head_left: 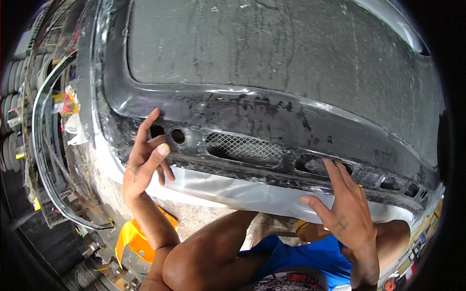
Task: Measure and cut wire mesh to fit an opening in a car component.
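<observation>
A large dark car body panel (228,114) lies across the view in front of me, with drops and wet-looking patches on it. Along its near edge are several cut-outs, one showing a metal mesh (250,147). At the left end, my left hand (138,169) has its fingers spread, the index fingertip by a small dark hole. My right hand (347,206) reaches over the near edge, fingertips at an oblong opening (310,165) and thumb apart. Neither hand shows anything held. A glossy silver-white rim (233,191) runs below the dark edge.
A curved black strip (40,140) stands at the left, beside stacked rounded grey items (14,77) on a rack. An orange plastic piece (133,242) lies on the floor at lower left. My bent knees are close under the panel's near edge.
</observation>
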`<move>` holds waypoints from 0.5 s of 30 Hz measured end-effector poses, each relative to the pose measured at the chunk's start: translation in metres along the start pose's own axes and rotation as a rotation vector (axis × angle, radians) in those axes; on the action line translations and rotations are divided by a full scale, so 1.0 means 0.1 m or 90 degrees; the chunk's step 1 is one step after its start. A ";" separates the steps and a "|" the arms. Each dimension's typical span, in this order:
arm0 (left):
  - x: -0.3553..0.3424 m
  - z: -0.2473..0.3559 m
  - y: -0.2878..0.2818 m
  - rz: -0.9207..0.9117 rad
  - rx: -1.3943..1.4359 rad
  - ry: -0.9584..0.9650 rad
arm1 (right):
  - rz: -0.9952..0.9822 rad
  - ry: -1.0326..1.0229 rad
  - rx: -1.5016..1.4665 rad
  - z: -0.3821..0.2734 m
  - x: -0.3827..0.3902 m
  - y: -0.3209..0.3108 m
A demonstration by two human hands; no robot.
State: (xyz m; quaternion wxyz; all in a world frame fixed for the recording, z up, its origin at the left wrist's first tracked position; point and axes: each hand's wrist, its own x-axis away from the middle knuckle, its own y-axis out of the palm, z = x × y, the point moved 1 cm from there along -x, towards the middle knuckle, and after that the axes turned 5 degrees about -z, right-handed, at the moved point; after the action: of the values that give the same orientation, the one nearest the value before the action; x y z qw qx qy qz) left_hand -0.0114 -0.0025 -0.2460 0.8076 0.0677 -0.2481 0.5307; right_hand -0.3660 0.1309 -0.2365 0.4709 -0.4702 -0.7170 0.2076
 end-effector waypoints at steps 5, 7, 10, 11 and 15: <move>-0.01 0.02 -0.14 0.069 -0.020 -0.004 | -0.014 0.073 -0.240 -0.13 -0.10 0.04; 0.03 0.04 -0.15 0.101 -0.050 0.008 | -0.098 0.053 -0.352 -0.19 -0.19 0.01; 0.07 0.10 -0.18 0.248 -0.151 0.058 | -0.089 0.042 -0.399 -0.17 -0.25 0.09; 0.10 0.11 -0.19 0.305 -0.142 0.099 | -0.094 0.047 -0.418 -0.13 -0.26 0.12; 0.16 0.04 -0.37 0.303 -0.222 0.126 | -0.101 0.127 -0.608 -0.04 -0.26 0.18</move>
State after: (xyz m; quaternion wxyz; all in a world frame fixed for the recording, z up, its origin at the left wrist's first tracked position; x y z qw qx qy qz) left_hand 0.0252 -0.0072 -0.2291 0.6803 -0.1841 -0.2647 0.6583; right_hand -0.3510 0.1163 -0.2603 0.2838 -0.5952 -0.7168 -0.2266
